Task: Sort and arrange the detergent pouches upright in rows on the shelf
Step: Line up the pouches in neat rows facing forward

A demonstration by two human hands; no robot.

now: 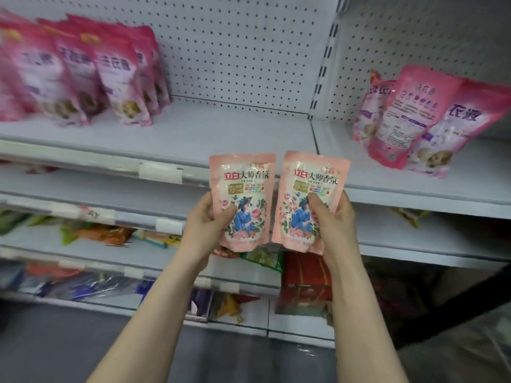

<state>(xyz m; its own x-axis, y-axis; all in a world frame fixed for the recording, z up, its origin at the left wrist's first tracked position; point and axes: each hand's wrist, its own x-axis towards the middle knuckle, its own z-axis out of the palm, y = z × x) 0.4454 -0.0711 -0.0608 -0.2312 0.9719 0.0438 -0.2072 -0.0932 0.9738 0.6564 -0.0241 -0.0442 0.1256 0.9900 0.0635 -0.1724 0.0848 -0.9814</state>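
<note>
A: What are the hands holding?

B: Two small pale-pink detergent pouches, side by side in front of the shelf edge. The left pouch [242, 200] is in the left hand [206, 222], the right pouch [311, 201] in the right hand [336, 225]. Both are glossy plastic film, flat at the sealed top and fuller toward the bottom, printed with a figure in blue among roses.

A: How do the fingers sit?

B: Each hand is clasped around its pouch's outer edge, with the thumb pressed on the printed front and the other fingers hidden behind. The pouches are upright, faces toward the camera, inner edges nearly touching. The right one tilts slightly.

A: And the shelf?

B: The top shelf [193, 134] is white painted metal, smooth, with a perforated pegboard back panel [235, 51]. Its middle stretch is bare.

A: Anything on it?

B: At the left, a group of larger deep-pink pouches [83, 73] stands in rows and leans a little; they are blurred. At the right, past the slotted upright [323, 73], a cluster of pink pouches [431, 120] slumps against one another, one showing its back with small print.

A: Below?

B: Lower shelves [110, 258] hold mixed packets in green, orange, blue and red, too blurred to identify. Clear price-tag strips run along the shelf fronts.
</note>
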